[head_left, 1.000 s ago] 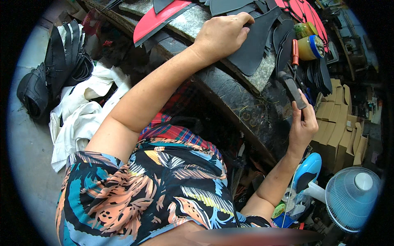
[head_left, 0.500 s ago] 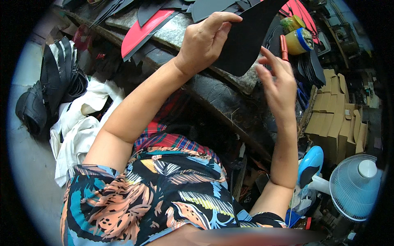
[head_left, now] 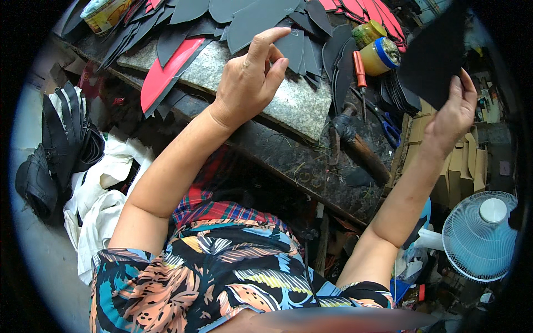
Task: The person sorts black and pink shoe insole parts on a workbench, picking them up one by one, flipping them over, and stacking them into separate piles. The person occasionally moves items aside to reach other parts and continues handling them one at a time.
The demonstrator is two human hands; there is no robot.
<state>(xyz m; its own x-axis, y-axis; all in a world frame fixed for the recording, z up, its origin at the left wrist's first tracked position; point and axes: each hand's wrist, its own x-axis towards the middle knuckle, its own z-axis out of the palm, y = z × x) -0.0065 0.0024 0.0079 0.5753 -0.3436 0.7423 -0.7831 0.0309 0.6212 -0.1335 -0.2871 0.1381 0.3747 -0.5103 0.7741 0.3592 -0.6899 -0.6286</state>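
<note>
My right hand is raised at the far right, thumb and fingers pinching the lower edge of a flat black cut piece. Over the front edge of a speckled stone slab, my left hand is empty, index finger stretched out and thumb apart. Beyond it lie overlapping dark cut pieces and a red piece with a dark edge. Between the hands are a hammer, a tool with an orange handle and blue-handled scissors.
A blue-rimmed jar and a yellowish jar stand behind the orange-handled tool. Red cut pieces lie at the back. A fan and cardboard are at right; white cloth hangs at left.
The black piece has moved from between my hands to the far right, now in my right hand. My left hand has let go of it and shifted slightly left. The hammer has come into view.
</note>
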